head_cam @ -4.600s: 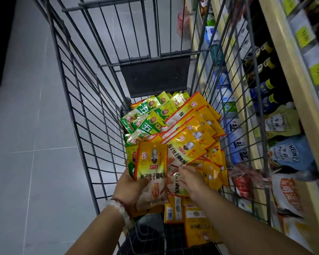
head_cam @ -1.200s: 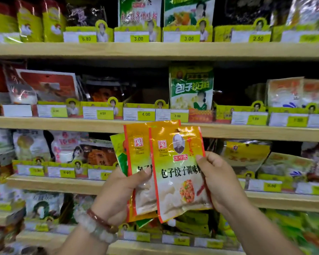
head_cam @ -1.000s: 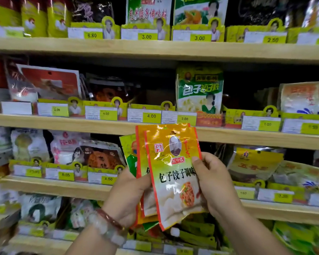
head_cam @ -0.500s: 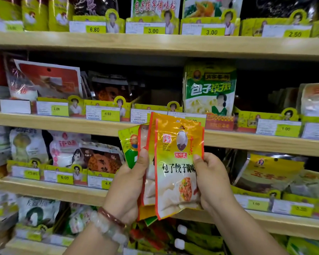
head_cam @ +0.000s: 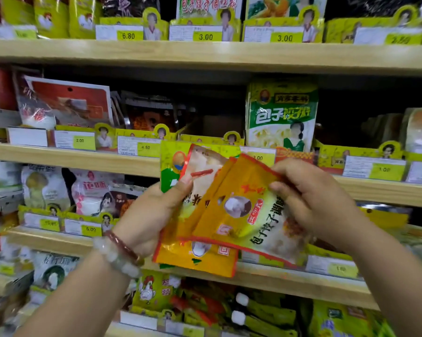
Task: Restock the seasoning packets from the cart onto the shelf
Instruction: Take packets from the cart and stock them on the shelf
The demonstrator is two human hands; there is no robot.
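Before wooden shelf (head_cam: 205, 54), both hands (seemingly) gripping seasoning packets (head_cam: 239, 215)

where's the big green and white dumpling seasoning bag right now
In the head view, the green and white bag stands upright on the second shelf, right of centre, directly above the right hand and the orange packets.

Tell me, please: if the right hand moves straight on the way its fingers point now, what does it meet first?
The right hand points left and pinches the front orange-yellow plastic seasoning packet. Going straight on, it would probably meet the left hand's thumb first, though depth is unclear.
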